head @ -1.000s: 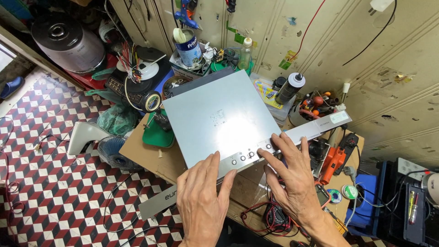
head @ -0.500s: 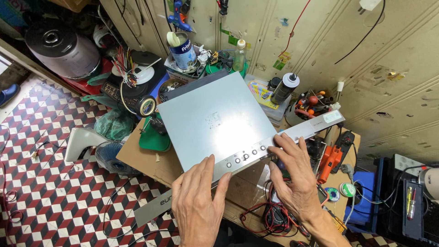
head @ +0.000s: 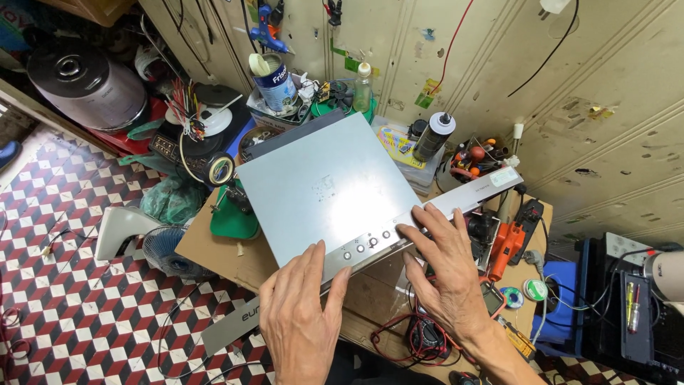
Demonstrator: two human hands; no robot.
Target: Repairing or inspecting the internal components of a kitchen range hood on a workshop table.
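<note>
A flat silver player box (head: 324, 189) lies tilted on a cluttered workbench, its metal lid facing up. A long silver front panel (head: 467, 194) with several small round buttons runs along its near edge and sticks out past both ends. My left hand (head: 299, 314) rests flat on the panel's near left part, fingers spread. My right hand (head: 445, 267) lies on the panel beside the buttons, fingertips touching the box edge. Neither hand grips anything.
A cardboard sheet (head: 214, 246) covers the bench under the box. Behind stand a tin can (head: 274, 82), a clear bottle (head: 363, 89), a dark bottle (head: 432, 135) and wire spools (head: 206, 117). An orange tool (head: 507, 246), a multimeter (head: 424, 335) and solder rolls (head: 534, 289) lie right. Checkered floor left.
The view has shifted slightly. My right hand has slid a little left along the front panel towards the buttons. The left hand stays flat on the panel.
</note>
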